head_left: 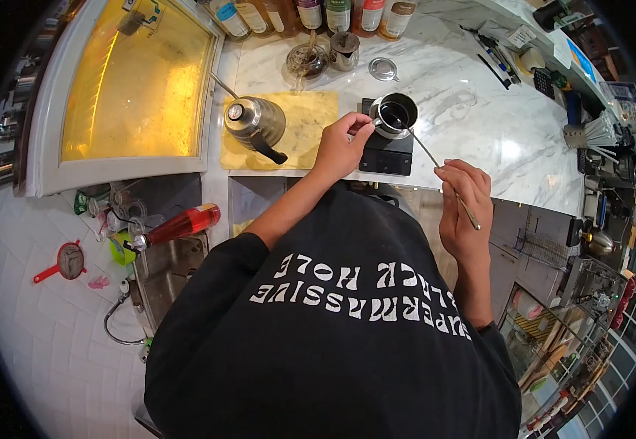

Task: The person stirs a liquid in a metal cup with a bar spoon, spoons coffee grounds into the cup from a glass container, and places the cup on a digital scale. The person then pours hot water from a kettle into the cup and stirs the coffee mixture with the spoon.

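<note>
A small metal cup (pixel 409 130) with dark liquid in it stands on a black digital scale (pixel 385 162). My left hand (pixel 345 146) pinches the cup's small handle on its left side. My right hand (pixel 466 205) is closed around the twisted shaft of a long bar spoon (pixel 425 150), which slants down into the cup; its lower end is hidden in the dark liquid. A steel gooseneck kettle (pixel 265 123) sits on a yellow cloth (pixel 316 117) left of my left hand. Behind the cup lies a round metal lid (pixel 383 69).
Several labelled bottles (pixel 338 16) line the back of the counter, with a glass pot (pixel 307 61) and a small metal pitcher (pixel 344 51) before them. Pens (pixel 495 62) lie back right. A red bottle (pixel 182 225) stands by the sink (pixel 179 274) on the left.
</note>
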A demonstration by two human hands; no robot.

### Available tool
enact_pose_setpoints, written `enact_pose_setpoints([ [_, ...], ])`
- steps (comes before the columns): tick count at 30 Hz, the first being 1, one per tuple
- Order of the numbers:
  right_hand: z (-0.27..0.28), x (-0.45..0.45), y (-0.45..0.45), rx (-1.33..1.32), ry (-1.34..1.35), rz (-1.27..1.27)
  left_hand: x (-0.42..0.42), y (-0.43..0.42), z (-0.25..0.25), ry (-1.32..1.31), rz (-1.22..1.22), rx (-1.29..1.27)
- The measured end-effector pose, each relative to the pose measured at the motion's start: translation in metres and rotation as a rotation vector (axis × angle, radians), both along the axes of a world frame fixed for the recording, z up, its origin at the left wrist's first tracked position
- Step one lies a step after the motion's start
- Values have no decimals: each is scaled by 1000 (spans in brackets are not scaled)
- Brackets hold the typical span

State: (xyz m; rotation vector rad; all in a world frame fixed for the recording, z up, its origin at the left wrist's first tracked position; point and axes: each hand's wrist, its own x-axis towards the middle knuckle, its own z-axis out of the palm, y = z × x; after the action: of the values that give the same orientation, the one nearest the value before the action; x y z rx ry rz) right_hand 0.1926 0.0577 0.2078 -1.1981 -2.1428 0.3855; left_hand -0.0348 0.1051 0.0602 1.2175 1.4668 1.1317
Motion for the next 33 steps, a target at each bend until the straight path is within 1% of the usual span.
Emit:
enact_pose_setpoints([
  [7, 1, -1, -2, -3, 4, 0, 0, 0, 6, 33, -4, 28],
  [20, 1, -2, -2, -7, 18, 2, -1, 0, 1, 21, -10, 19],
  [28, -1, -4, 0, 20, 33, -62, -4, 2, -4, 12, -52, 15],
  [33, -2, -6, 4, 0, 19, -80, -6, 1, 1, 25, -59, -7],
])
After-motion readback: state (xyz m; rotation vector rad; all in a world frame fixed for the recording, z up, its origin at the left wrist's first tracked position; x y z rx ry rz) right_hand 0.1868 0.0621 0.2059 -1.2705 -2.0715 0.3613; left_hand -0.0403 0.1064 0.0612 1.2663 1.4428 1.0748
